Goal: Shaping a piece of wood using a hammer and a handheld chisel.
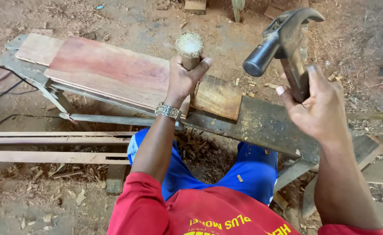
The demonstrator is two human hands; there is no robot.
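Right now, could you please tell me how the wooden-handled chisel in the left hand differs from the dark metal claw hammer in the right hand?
The wooden-handled chisel stands upright on the reddish plank; the dark metal claw hammer is raised in the air, touching nothing below. The chisel's top is pale and frayed; the hammer's round face is smooth and dark. The left hand wraps the chisel near its top; the right hand grips the hammer's handle. Both are firmly held.

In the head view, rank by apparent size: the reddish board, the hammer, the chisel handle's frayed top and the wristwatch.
1. Reddish board.
2. Hammer, though it sits nearer the camera, held in the right hand.
3. and 4. Chisel top, above the left hand, and wristwatch look alike.
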